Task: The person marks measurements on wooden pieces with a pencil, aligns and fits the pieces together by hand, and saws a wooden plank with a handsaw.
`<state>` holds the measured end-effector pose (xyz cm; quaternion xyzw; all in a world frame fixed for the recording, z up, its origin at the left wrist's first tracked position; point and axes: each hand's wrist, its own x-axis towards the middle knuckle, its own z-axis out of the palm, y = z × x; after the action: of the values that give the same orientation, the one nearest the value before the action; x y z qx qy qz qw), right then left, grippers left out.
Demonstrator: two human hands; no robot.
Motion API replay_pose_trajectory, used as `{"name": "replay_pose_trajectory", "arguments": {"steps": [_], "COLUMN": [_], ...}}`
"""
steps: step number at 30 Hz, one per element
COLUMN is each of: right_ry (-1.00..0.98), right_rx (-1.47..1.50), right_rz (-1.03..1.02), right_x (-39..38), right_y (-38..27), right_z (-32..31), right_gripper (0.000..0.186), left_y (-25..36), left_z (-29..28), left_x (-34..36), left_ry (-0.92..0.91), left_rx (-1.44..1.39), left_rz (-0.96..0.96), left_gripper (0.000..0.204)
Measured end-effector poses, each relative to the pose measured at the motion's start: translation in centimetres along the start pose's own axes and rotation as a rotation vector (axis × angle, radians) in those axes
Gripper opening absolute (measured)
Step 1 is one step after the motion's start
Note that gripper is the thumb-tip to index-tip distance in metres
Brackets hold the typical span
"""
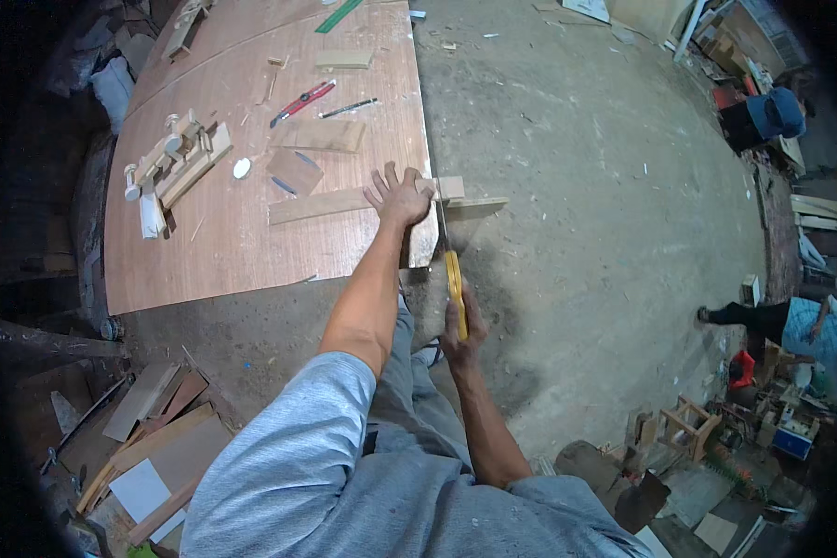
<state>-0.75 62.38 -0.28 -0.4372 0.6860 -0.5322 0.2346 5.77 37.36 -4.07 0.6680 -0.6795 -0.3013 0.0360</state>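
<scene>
My left hand (402, 197) presses down with its fingers spread near the right edge of the tabletop. Beneath it lies a pale wooden strip (318, 205); a wood piece (450, 188) sticks out past the edge beside my fingers, and the end of another strip (486, 203) shows just nearer. In my right hand (463, 327) is the yellow handle of a handsaw (454, 279), gripped below the table's corner. Its thin blade (441, 216) runs away from me to the wood at the table edge, close to my left thumb. The exact cut is too small to make out.
On the wooden tabletop (205, 265) lie a red utility knife (303, 102), a dark pencil-like stick (349, 108), several wood pieces and a jointed wooden assembly (181, 160). Wood offcuts (163, 446) heap at lower left. Two people are at the right, one in a patterned top (814, 327).
</scene>
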Motion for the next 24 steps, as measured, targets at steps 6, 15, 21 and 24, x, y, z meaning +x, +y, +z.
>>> {"name": "replay_pose_trajectory", "arguments": {"steps": [6, 15, 21, 24], "right_ry": [-0.009, 0.008, 0.021, 0.031], "right_rx": [0.04, -0.068, -0.052, -0.056], "right_rz": [0.032, -0.036, -0.112, -0.107], "right_x": [0.5, 5.2, 6.5, 6.6], "right_y": [-1.0, -1.2, -2.4, -2.9], "right_z": [-1.0, 0.8, 1.2, 1.3], "right_gripper": [0.038, 0.04, 0.039, 0.039], "left_y": [0.5, 1.4, 1.5, 1.1], "left_z": [-0.6, -1.8, -1.9, -1.9], "left_x": [0.9, 5.3, 6.3, 6.7], "left_ry": [0.003, 0.014, 0.019, 0.015], "left_rx": [-0.023, -0.043, -0.049, -0.037], "left_rz": [-0.049, -0.007, -0.029, -0.021], "left_gripper": [0.049, 0.048, 0.047, 0.045]}}
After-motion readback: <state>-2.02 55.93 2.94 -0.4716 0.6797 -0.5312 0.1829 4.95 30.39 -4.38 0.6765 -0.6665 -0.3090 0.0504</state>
